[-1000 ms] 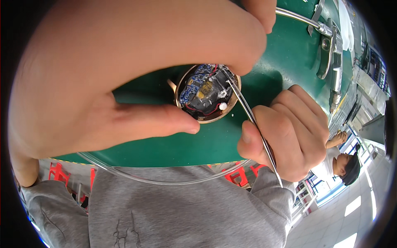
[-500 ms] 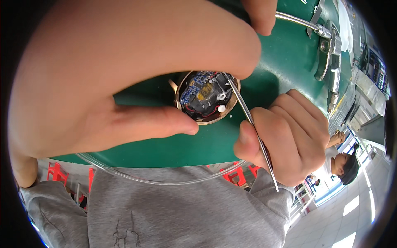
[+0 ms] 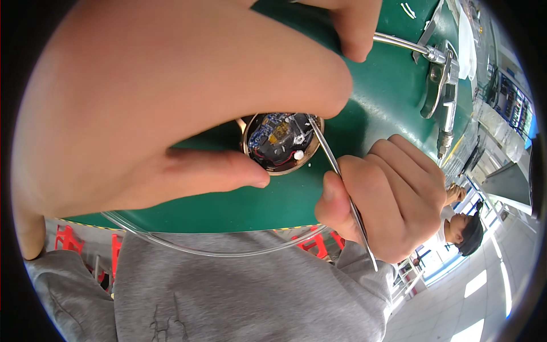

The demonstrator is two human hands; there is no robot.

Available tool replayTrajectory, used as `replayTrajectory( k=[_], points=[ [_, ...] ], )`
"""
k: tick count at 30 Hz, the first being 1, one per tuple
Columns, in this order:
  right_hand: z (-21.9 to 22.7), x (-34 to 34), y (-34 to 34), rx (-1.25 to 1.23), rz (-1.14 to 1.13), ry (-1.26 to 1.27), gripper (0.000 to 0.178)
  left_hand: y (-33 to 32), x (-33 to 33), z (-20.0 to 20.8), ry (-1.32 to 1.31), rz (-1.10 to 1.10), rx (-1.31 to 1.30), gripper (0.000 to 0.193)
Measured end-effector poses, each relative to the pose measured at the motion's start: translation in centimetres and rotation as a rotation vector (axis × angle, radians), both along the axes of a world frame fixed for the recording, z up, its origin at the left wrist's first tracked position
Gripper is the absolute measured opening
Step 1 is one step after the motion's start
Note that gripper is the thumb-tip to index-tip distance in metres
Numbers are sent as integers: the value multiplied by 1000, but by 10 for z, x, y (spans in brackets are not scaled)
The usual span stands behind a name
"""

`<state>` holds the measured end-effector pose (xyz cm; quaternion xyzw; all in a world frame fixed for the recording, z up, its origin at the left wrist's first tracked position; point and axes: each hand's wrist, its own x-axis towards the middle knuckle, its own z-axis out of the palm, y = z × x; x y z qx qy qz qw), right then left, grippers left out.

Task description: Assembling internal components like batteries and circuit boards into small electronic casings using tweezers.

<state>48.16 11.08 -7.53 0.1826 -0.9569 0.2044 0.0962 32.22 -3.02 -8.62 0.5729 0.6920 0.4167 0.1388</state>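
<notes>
My left hand is closed round a round gold-rimmed watch case, thumb at its near edge and index finger along its far edge. Inside the open case are a blue circuit board, a yellow patch, red wires, a black part and a small white blob. In my right hand are slim metal tweezers, held slanted. Their tips reach into the right side of the case, close to my left index finger. Whether the tips grip anything is too small to tell.
A metal air blow gun lies on the green mat at the far right, its thin nozzle pointing toward my left fingers. White scraps lie beyond. Clear tubing curves along the near edge. Another person is at the right.
The whole view has shifted a little. The watch case sits slightly lower in the picture, and my right hand with the tweezers is slightly lower and further left. Both holds are unchanged.
</notes>
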Motion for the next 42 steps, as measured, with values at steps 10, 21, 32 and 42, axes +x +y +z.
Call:
replayTrajectory(
  k=[10, 21, 32, 42],
  points=[
    [0, -7, 6, -171, -15, -17, 19, -23, -4, -1, -8, 38, 9, 51],
    [0, -11, 7, -269, -81, -140, 22, 28, -10, -14, -34, 51, 38, 51],
    [5, -12, 2, -213, -69, -130, 21, 39, -6, -2, -38, 60, 37, 52],
    [11, -8, 10, -239, -128, -215, 20, 47, 0, 2, -41, 65, 38, 52]
  ],
)
